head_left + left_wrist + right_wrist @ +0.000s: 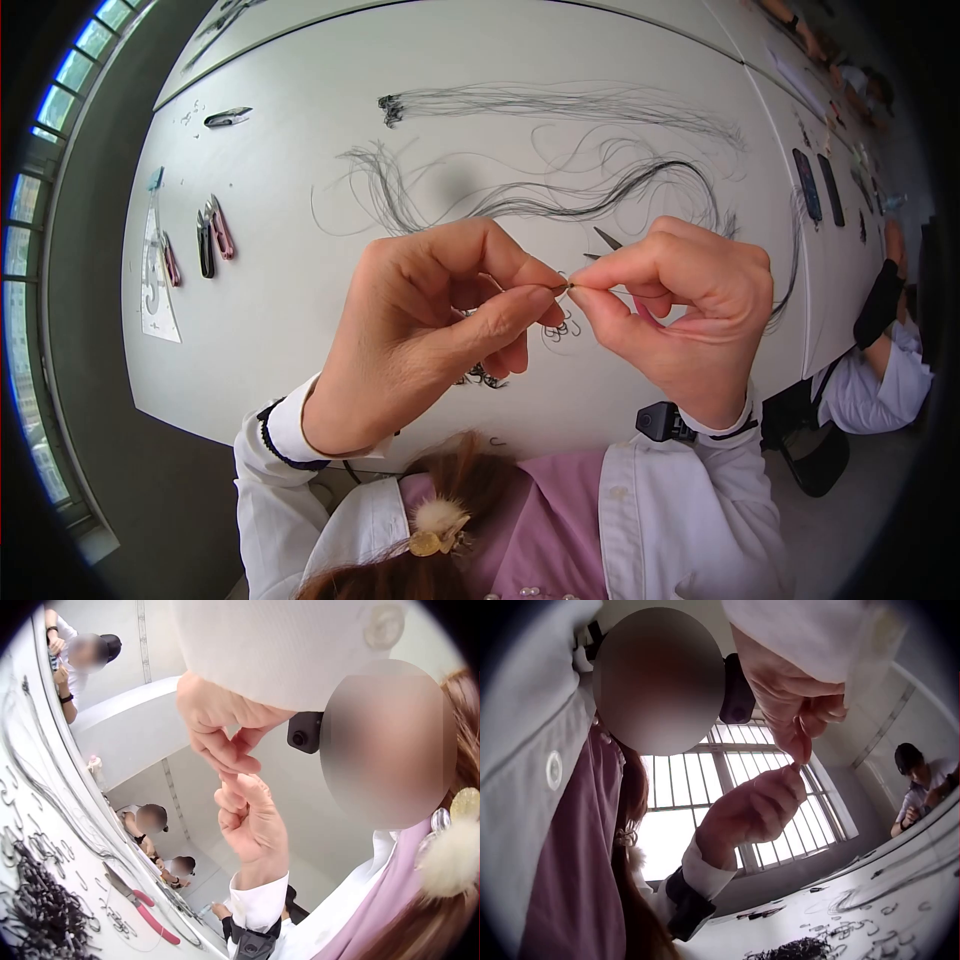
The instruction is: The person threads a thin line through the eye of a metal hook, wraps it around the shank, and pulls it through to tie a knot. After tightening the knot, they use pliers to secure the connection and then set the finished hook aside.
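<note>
In the head view, my left hand and right hand meet fingertip to fingertip over the table. Thumb and forefinger of the left pinch a tiny fish hook, mostly hidden by the fingertips. The right thumb and forefinger pinch a thin fishing line right beside it. Small loose hooks lie on the table below the hands. A heap of dark hooks shows in the left wrist view, near snips with red handles; their blades point out behind the right hand in the head view.
A long bundle of lines with dark hooks at one end lies at the back, a wavy line bundle before it. Black snips, pink snips and a clear set square lie left. Phones lie right; other people sit beyond.
</note>
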{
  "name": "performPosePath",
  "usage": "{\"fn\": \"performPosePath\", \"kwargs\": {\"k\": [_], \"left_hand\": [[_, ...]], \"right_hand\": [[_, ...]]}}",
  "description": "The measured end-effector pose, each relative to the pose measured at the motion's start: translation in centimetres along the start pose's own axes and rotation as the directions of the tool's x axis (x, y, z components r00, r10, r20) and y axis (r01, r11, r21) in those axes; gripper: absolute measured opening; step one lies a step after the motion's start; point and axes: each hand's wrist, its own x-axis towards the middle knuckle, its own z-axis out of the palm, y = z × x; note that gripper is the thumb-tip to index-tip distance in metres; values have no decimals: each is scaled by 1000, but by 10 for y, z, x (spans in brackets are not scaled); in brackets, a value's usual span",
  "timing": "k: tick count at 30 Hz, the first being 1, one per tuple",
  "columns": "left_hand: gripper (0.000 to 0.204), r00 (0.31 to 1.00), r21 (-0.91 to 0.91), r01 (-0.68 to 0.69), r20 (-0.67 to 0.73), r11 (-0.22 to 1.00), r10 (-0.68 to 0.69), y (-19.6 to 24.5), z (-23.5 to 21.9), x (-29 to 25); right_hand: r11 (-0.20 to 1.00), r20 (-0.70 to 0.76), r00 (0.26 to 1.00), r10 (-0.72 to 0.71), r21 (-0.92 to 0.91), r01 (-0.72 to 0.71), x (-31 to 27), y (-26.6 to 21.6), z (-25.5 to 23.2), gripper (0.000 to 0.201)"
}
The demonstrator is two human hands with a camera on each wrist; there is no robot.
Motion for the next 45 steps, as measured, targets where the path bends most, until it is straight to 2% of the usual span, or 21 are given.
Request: {"fn": "performPosePath", "kwargs": {"k": [7,10,18,21,24,27,30,31,32,37,38,39,40,41,43,45], "left_hand": [[10,991,-45,133,20,990,-132,8,0,1],[12,996,14,65,59,998,-66,1,-2,2],[13,998,23,59,29,998,-60,-1,-1,2],[14,1000,63,16,24,998,-17,-3,-3,4],[15,1000,99,-3,7,995,2,-3,-7,6],[16,999,154,-35,-13,987,37,-1,-20,12],[16,998,248,-46,-19,968,52,1,-56,29],[18,994,316,-33,-88,948,64,-1,-68,36],[19,984,378,-16,-156,926,81,-4,-79,43],[16,945,395,40,-312,918,94,-18,-122,69],[15,929,379,64,-361,923,84,-21,-126,74],[14,924,399,69,-372,915,92,-26,-131,81],[14,925,391,66,-370,918,91,-27,-132,86],[15,916,419,63,-384,906,115,-28,-132,92],[15,899,460,71,-413,885,142,-30,-129,103],[13,892,463,67,-425,884,154,-31,-125,115]], "right_hand": [[999,7,1000,-2,-32,2,-1,-2,-2,17],[1000,3,1000,-6,-26,6,-1,-3,-1,17],[995,26,998,-53,-79,55,-2,-5,0,13],[999,14,1000,-27,-45,28,-3,-3,3,13],[997,12,997,-77,-9,78,0,1,3,11],[998,-6,999,-47,48,47,2,5,-5,9],[995,-64,994,84,51,-81,4,15,-32,9],[991,-100,987,123,59,-118,7,17,-43,7],[982,-87,981,173,91,-165,9,26,-60,4],[943,-4,943,332,-28,-332,16,101,-166,2],[946,0,946,324,-38,-323,16,116,-183,2],[920,-55,921,385,-48,-388,16,133,-197,3],[889,-114,887,448,-53,-455,14,151,-210,5],[886,-116,885,452,-60,-460,13,175,-223,5],[825,-145,831,538,-116,-554,10,222,-241,9],[804,-165,817,553,-152,-575,14,237,-233,10]]}}
